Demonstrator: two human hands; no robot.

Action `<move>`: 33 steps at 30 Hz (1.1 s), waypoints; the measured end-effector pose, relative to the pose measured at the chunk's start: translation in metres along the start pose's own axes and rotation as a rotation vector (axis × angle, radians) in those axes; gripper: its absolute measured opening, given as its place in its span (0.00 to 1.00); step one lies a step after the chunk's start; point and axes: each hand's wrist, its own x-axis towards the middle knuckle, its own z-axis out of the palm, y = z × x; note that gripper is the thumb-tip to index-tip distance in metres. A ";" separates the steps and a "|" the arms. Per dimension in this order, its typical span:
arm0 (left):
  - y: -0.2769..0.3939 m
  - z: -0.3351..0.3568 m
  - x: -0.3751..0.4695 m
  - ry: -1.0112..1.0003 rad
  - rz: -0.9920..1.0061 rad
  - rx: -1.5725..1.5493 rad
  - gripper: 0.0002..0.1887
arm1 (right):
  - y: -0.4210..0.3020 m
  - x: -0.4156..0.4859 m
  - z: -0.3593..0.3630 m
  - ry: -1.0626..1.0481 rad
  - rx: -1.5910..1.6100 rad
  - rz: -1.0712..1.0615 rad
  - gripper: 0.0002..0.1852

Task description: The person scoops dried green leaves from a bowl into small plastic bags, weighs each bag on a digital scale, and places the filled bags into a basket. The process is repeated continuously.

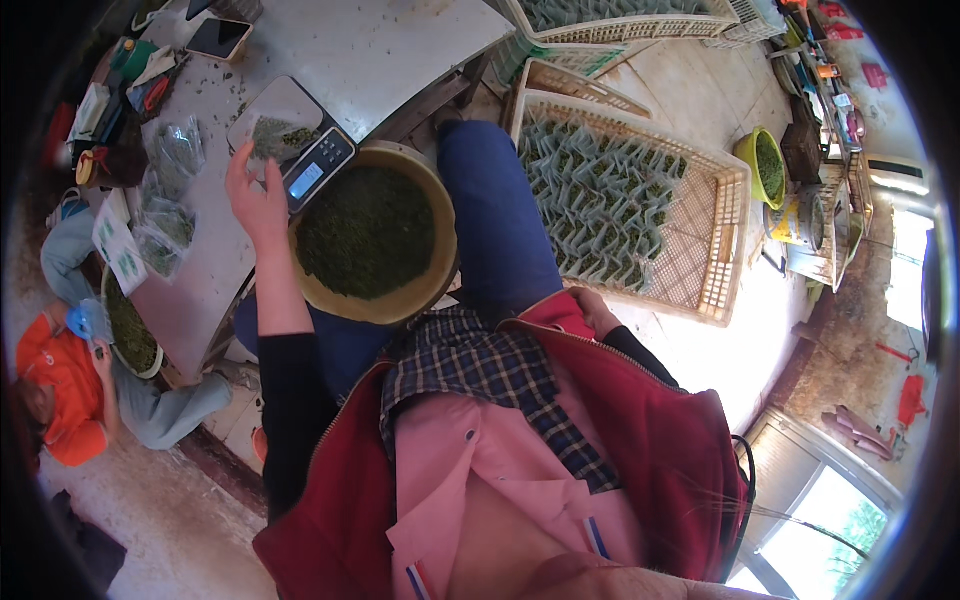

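Note:
My left hand [257, 196] reaches over the table to a digital kitchen scale [306, 105]. Its fingers are apart at the near edge of a small clear plastic bag [281, 139] of green dried leaf material, which lies on the scale's plate. Whether the fingertips touch the bag is hard to tell. The scale's display is lit. Right beside it, a round tan basin [446, 247] holds a heap of loose dark green leaf material [366, 229]. My right hand [594, 311] rests low by my right thigh, partly covered by the red jacket; its fingers are hidden.
Rows of filled bags stand in a plastic crate [720, 247] on the floor at right, with another crate [637, 31] beyond. Filled bags [166, 217] and a phone [219, 37] lie on the table [375, 60]. A person in orange [64, 382] sits at left by another basin [146, 367].

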 end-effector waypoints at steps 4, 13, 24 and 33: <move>-0.019 -0.017 -0.043 0.127 -0.142 -0.061 0.18 | 0.006 0.009 -0.012 0.302 -0.562 -0.466 0.12; -0.056 -0.059 -0.064 0.284 -0.348 -0.052 0.16 | -0.068 -0.076 0.283 -0.064 -0.891 -1.388 0.06; -0.044 -0.034 -0.086 0.142 -0.489 -0.238 0.14 | 0.029 0.149 0.337 -0.365 -2.017 -0.869 0.24; -0.057 -0.067 -0.080 0.109 -0.297 -0.052 0.08 | 0.057 0.157 0.343 -0.092 -2.122 -0.866 0.12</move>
